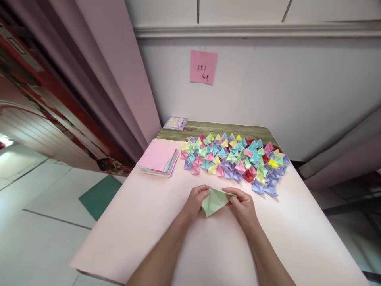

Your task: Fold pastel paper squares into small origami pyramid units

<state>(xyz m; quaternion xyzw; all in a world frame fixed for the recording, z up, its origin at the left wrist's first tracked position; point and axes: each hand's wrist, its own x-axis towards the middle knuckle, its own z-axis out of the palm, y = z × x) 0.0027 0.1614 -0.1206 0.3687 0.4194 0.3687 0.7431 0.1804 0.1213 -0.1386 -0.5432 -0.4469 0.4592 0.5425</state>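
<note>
Hands [195,203] with paper [214,201], pink table [143,222], white wall [297,87]

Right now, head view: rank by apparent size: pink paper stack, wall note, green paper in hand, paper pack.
1. pink paper stack
2. wall note
3. green paper, partly covered, so 2 versus 3 is unsure
4. paper pack

free: bare table [297,238], near side | blocked: folded paper pieces [235,159] far side, paper stack [156,159] far left
</note>
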